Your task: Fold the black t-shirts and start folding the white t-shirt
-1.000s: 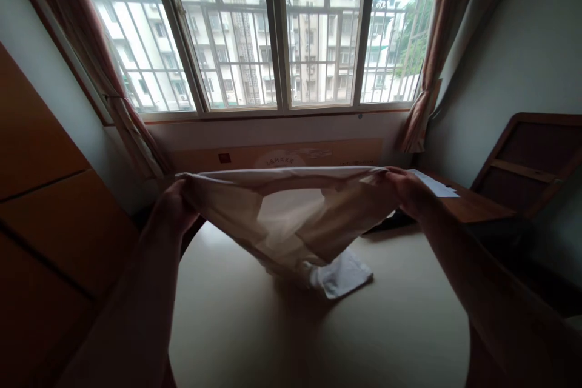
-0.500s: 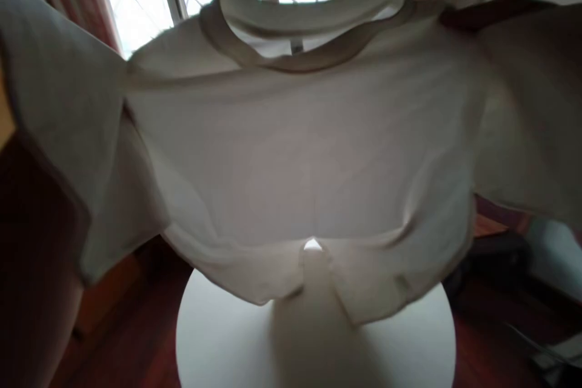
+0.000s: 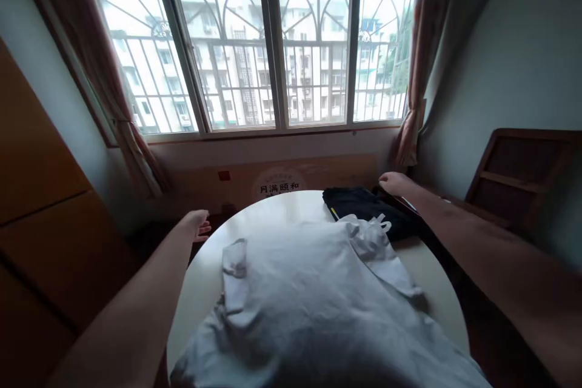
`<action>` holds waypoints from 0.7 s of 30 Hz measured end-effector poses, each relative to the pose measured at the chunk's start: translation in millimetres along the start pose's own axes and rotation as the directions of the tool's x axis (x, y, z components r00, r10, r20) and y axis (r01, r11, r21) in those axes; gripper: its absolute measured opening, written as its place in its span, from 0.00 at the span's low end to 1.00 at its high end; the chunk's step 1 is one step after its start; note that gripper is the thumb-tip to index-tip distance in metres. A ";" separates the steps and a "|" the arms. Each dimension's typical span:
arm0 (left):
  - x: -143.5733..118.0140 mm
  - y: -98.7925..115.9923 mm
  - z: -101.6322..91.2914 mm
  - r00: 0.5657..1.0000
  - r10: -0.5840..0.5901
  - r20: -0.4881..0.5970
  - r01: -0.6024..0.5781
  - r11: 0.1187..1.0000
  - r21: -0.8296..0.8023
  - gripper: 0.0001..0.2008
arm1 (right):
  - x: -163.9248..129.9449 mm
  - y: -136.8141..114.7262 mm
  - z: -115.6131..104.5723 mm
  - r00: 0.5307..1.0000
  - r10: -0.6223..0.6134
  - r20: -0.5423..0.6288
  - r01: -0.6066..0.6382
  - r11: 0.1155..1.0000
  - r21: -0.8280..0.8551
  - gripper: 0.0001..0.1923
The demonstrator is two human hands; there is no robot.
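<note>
A white T-shirt (image 3: 313,303) is lying spread on the round table (image 3: 273,209), its long axis running from 6 towards 12 o'clock, a dark folded garment (image 3: 368,209) sitting at 1 o'clock, while the left hand (image 3: 196,225) and right hand (image 3: 394,183) are hovering open-fingered, holding nothing.

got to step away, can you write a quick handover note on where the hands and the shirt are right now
Left hand: open, holding nothing, out past the far left edge of the round table.
Right hand: empty as far as can be seen, at the far right of the table beside the dark folded garment.
White t-shirt: lying spread over the table, near end hanging over the edge toward the camera, sleeves rumpled.
Done: shirt laid out on the table, both hands off it.
Left: no folds in it yet; the sleeves are not smoothed.
</note>
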State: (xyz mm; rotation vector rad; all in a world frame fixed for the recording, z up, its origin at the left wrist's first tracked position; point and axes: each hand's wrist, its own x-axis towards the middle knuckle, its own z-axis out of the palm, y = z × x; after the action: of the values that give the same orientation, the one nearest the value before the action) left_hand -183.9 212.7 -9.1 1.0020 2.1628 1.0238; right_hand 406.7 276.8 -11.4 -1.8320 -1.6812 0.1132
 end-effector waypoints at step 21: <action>-5.1 -70.4 92.2 0.879 0.314 0.359 -0.477 0.566 0.672 0.18 | -142.9 -7.2 92.9 0.855 -0.177 0.487 0.365 0.873 -0.323 0.25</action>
State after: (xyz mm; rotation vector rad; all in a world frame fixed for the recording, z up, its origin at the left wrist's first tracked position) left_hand -142.5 215.8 -117.5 1.9605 2.2426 0.0912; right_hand 331.4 181.7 -131.3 -1.9254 -2.4348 0.0652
